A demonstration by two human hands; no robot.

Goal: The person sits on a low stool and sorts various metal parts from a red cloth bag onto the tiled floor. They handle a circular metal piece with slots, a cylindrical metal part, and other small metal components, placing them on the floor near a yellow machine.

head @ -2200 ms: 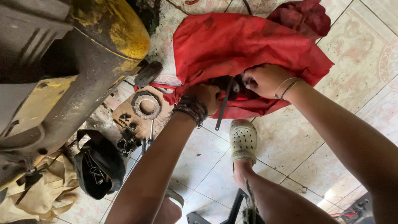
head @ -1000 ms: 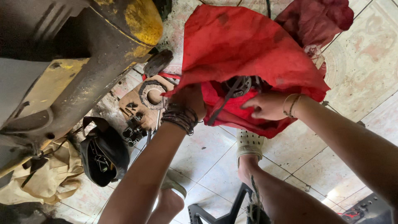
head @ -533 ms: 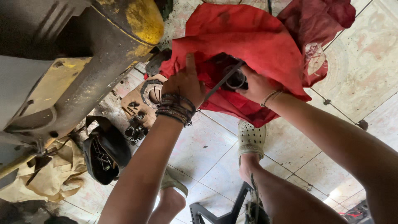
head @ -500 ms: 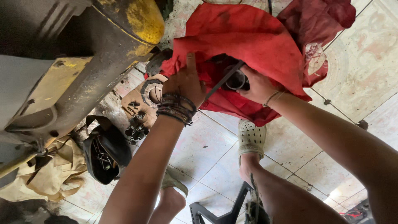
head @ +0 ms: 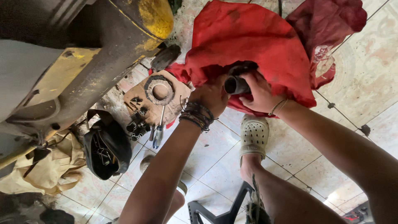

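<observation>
head view: both hands' fingers [head: 248, 79] closed around dark tube [head: 234, 85] against red cloth [head: 248, 37].

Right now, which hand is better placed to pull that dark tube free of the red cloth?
Probably the right hand: its fingers already wrap the tube, while the left hand grips the cloth.

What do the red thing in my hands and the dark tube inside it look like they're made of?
Red cloth: soft woven fabric, matte, by its folds and dark stains. Dark tube: probably metal or hard rubber, dull black with an open round end; the look leaves it open.
</observation>
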